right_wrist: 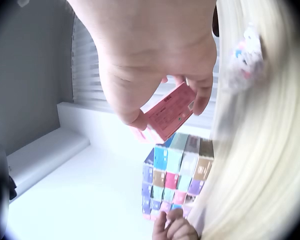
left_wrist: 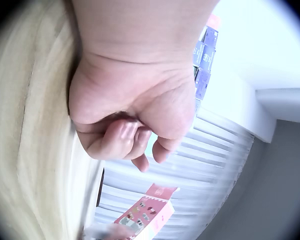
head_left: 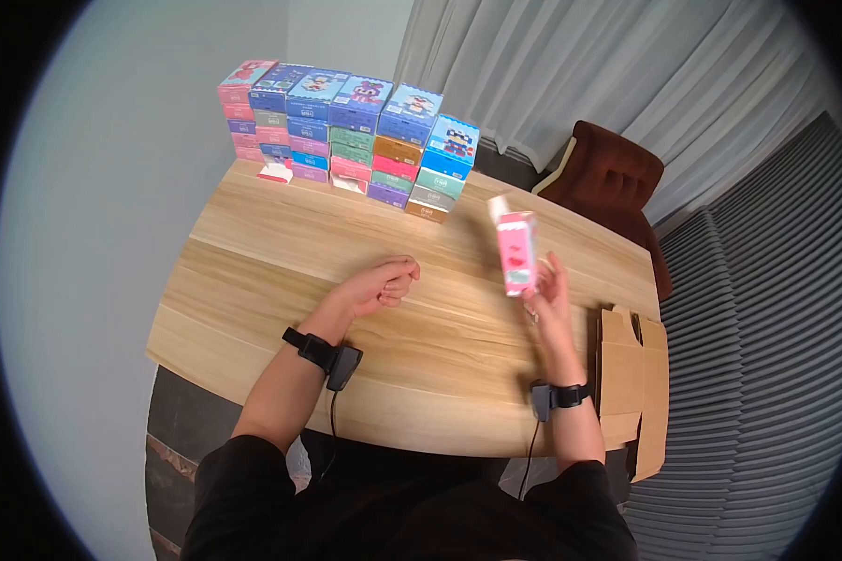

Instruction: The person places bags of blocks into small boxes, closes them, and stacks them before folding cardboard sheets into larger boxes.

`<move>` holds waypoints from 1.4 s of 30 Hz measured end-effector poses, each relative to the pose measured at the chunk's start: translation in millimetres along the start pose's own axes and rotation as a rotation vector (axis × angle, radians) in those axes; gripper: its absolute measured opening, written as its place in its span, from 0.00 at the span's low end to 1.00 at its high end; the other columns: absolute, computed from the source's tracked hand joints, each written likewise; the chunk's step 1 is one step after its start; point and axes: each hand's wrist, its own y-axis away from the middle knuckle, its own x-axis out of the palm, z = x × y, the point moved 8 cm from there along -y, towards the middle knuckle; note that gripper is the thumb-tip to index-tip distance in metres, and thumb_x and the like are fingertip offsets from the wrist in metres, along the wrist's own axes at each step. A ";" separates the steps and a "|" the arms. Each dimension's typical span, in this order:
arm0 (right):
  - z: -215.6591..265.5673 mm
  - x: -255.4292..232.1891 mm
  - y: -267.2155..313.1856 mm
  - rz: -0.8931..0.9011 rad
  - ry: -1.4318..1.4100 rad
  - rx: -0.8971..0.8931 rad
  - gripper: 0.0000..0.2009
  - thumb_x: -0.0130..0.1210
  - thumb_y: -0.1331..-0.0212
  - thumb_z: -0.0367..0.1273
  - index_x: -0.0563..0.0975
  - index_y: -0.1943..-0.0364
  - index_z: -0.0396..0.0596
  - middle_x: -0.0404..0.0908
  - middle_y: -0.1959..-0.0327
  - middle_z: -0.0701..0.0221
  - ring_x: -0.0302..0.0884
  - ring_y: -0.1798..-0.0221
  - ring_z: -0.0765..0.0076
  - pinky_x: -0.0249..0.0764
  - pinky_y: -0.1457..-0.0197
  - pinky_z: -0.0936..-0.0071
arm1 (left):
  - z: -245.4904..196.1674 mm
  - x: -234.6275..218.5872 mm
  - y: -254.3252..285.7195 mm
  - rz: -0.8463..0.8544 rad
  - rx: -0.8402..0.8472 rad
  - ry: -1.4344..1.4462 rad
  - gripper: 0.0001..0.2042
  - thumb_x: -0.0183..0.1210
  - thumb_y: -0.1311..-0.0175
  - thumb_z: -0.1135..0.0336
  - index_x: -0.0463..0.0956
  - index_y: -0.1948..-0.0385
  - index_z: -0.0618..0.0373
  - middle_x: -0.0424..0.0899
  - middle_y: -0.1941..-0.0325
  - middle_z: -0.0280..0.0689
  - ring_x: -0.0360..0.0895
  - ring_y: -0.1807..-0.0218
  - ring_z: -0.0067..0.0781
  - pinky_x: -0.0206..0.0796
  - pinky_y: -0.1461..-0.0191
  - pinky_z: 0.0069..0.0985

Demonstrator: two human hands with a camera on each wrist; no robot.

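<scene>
My right hand (head_left: 550,299) grips a small pink box (head_left: 515,251) by its lower end, above the right part of the table. A pale end flap (head_left: 499,208) stands out from the far end of this box. In the right wrist view, thumb and fingers pinch the box from both sides. A clear plastic packet (right_wrist: 246,62) with small coloured bits shows against the wood in that view. My left hand (head_left: 384,285) is over the middle of the table, its fingers loosely curled around nothing.
Several stacks of coloured boxes (head_left: 332,117) stand side by side along the far left of the wooden table (head_left: 281,243); a few low ones have flaps out. Brown cardboard (head_left: 631,383) lies at the right edge. A brown chair (head_left: 613,173) stands behind the table.
</scene>
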 end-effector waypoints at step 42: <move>-38.5 -35.1 20.6 -0.341 0.828 -0.064 0.38 0.72 0.56 0.41 0.69 0.41 0.36 0.74 0.45 0.48 0.71 0.41 0.45 0.67 0.38 0.57 | 9.4 10.8 7.4 0.085 0.055 -0.004 0.33 0.54 0.33 0.45 0.60 0.34 0.60 0.72 0.36 0.43 0.72 0.37 0.38 0.65 0.34 0.40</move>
